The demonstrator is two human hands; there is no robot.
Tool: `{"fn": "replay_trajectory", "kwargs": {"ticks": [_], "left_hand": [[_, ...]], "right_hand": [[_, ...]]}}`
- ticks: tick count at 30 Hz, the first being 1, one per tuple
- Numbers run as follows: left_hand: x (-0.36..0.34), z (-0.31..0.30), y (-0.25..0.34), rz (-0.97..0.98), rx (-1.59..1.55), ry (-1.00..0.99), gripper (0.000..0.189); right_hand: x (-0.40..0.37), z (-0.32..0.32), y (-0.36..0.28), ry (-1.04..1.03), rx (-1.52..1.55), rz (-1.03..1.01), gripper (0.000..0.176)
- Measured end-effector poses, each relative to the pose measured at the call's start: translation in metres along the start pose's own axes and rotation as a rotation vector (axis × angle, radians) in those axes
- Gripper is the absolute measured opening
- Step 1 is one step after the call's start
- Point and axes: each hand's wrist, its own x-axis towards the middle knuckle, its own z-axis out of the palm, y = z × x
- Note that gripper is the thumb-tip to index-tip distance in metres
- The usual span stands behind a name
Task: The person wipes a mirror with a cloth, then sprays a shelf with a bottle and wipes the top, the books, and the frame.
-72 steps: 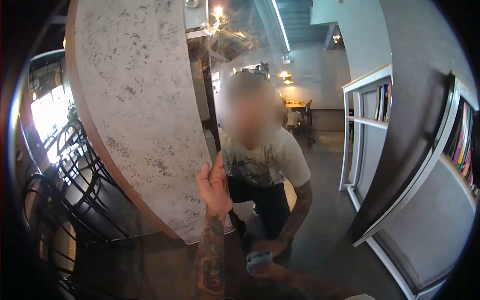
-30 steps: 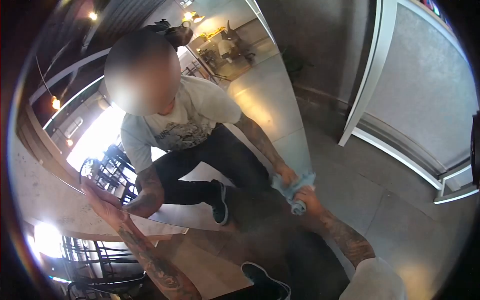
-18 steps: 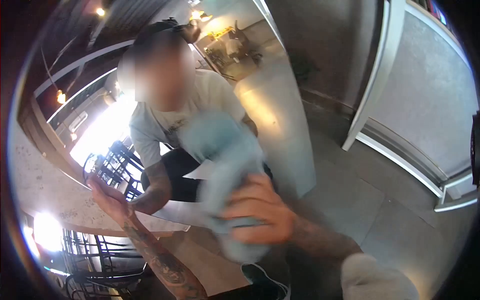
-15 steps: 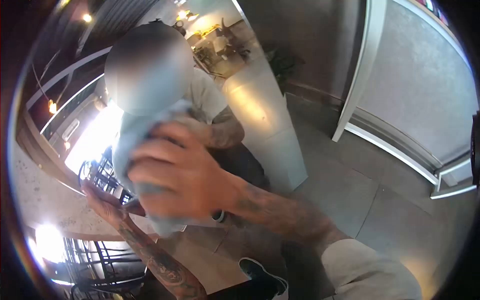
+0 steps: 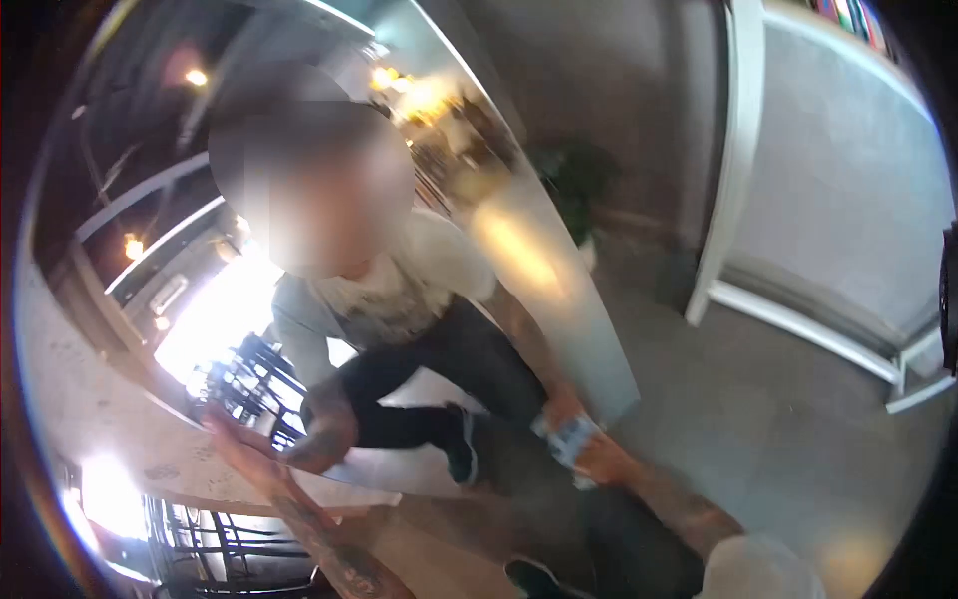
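Note:
A tall mirror (image 5: 589, 369) stands in front of me and reflects a seated or crouching person in a light shirt and dark trousers. At the lower left, my left hand (image 5: 242, 446) is stretched out with its palm towards the glass, at or very near its surface. Lower on the right, my right hand (image 5: 607, 461) is closed on a pale, bluish-grey cloth (image 5: 571, 439). That cloth is pressed to the mirror, close to the right hand's own reflection. Motion blurs the right hand and the cloth somewhat.
To the right stands a white-framed panel (image 5: 838, 190) on the grey tiled floor (image 5: 758, 439). A green plant (image 5: 574, 185) is behind the mirror's right edge. My dark shoe (image 5: 539, 577) shows at the bottom. Warm lamps and dark chairs appear at the left.
My right hand has moved down and right with the cloth, from in front of the reflected head to low on the mirror. My left hand stays at the lower left.

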Motion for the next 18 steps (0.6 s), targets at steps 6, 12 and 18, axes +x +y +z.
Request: {"fn": "replay_trajectory", "kwargs": {"ticks": [6,12,18], "left_hand": [[-0.002,-0.024,-0.017,-0.226,-0.023,0.067,0.044],[-0.011,-0.018,-0.025,-0.257,-0.179,0.048,0.03],[-0.007,0.001,0.013,-0.288,-0.285,0.046,0.046]], "right_hand": [[-0.159,0.081,0.032,-0.082,0.157,0.857,0.043],[-0.059,-0.097,-0.006,0.401,0.698,1.331,0.042],[0.037,-0.22,-0.02,1.125,1.313,1.13,0.042]]}}
